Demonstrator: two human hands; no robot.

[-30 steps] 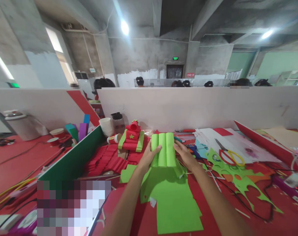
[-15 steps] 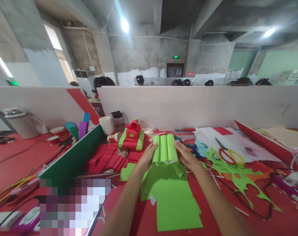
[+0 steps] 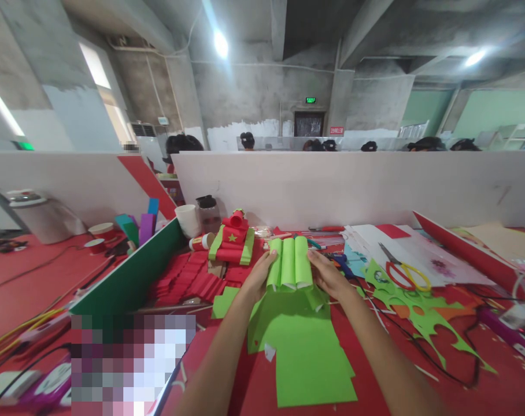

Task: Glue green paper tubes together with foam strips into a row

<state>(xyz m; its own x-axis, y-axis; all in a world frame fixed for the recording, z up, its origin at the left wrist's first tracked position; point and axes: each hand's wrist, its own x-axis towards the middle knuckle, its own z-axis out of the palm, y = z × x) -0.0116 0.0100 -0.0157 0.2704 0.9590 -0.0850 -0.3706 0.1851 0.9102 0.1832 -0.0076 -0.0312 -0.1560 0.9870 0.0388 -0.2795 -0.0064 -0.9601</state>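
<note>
Three green paper rolls [image 3: 292, 263] stand side by side as one bundle above the red table, just past its middle. My left hand [image 3: 259, 277] presses against the bundle's left side with the thumb on its front. My right hand [image 3: 327, 274] grips the right side, fingers closed round the outer roll. Flat green paper sheets [image 3: 306, 346] lie on the table right under the bundle and toward me.
A red and green paper tank model [image 3: 231, 241] stands left of the bundle, with red folded strips [image 3: 188, 280] beside it. Red-and-yellow scissors [image 3: 403, 270] and green paper offcuts [image 3: 422, 318] lie at right. A green divider board [image 3: 128, 283] runs at left, a white partition [image 3: 353, 185] behind.
The bundle of green rolls has been lifted and tipped slightly, its lower ends now showing; both hands stay on its sides. The view has barely shifted.
</note>
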